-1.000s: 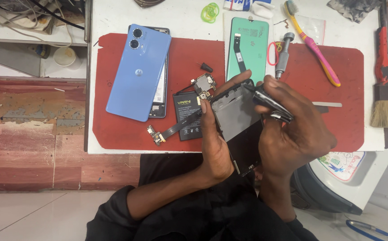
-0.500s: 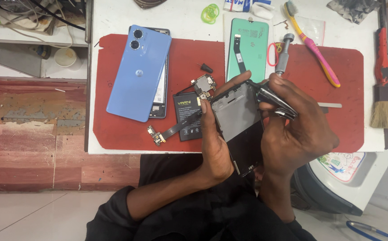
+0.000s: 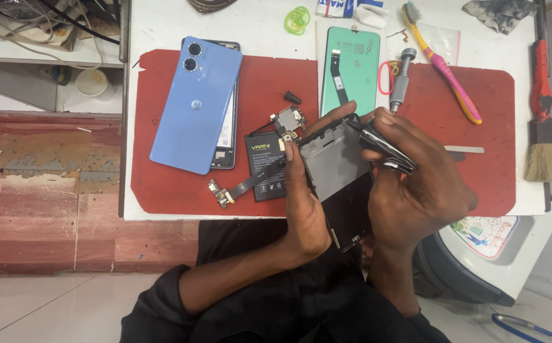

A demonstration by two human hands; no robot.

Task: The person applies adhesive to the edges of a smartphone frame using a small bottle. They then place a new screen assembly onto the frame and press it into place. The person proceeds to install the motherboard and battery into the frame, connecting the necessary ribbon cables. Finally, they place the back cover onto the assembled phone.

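Resting between both hands, phone frame [image 3: 336, 162] is gripped by left hand [image 3: 304, 209] and right hand [image 3: 416, 184].

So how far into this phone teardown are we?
Already out on the red mat: the light blue back cover, black battery, small circuit board and flex cable. In hand: the left hand steadies the dark phone frame while the right hand works a metal tool at its edge. The green-backed screen panel lies unused.
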